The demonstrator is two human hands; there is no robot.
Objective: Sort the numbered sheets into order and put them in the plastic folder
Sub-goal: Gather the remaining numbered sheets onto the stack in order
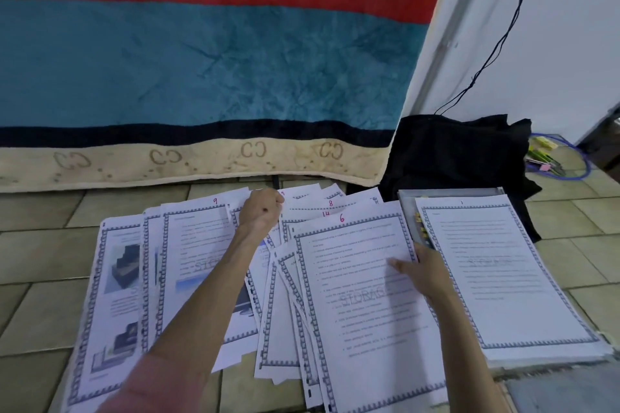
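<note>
A large teal blanket with red and navy stripes and a cream border (201, 60) hangs behind a tiled floor (33, 245). A black cloth bag (459, 151) lies by the white wall. Spread over the floor is a fan of white printed sheets with blue patterned borders and pink handwritten numbers (188, 265); 9, 8, 14 and 6 can be read. To their right, the sheet numbered 1 (496, 271) lies on the grey translucent plastic folder (407, 208). The left hand (260, 209) has curled fingers pinching a sheet's top edge. The right hand (424, 270) rests on sheet 6 (362, 298), fingers extended flat, thumb at its right edge.
</note>
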